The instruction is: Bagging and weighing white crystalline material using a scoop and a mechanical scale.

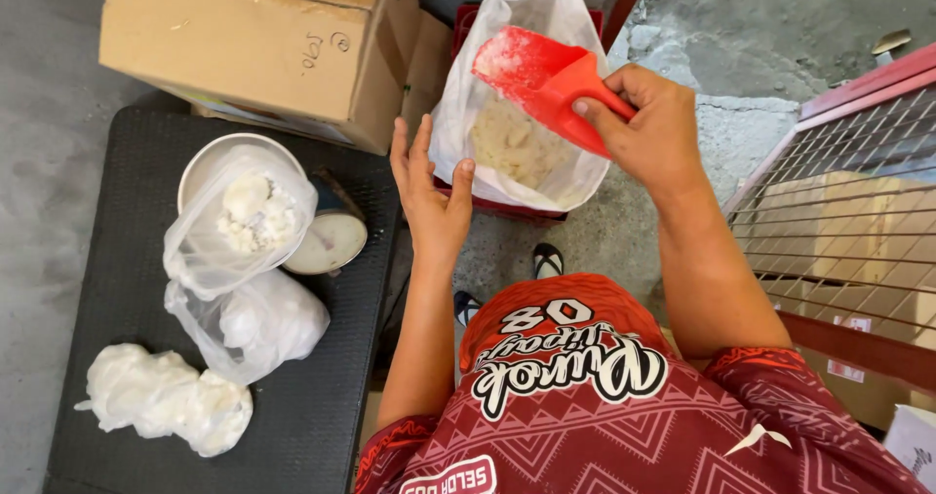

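My right hand grips a red plastic scoop dusted with white powder, held over a large clear bag of pale lumpy powder. Fingers spread, my left hand rests against the near left rim of that bag. The bag sits in a red crate. To the left, a small clear bag with white powder stands open in the bowl of a kitchen scale.
The scale stands on a black mat with two filled white bags. A cardboard box is behind it. A red wire rack holding boxes is at the right. My sandalled feet are on concrete.
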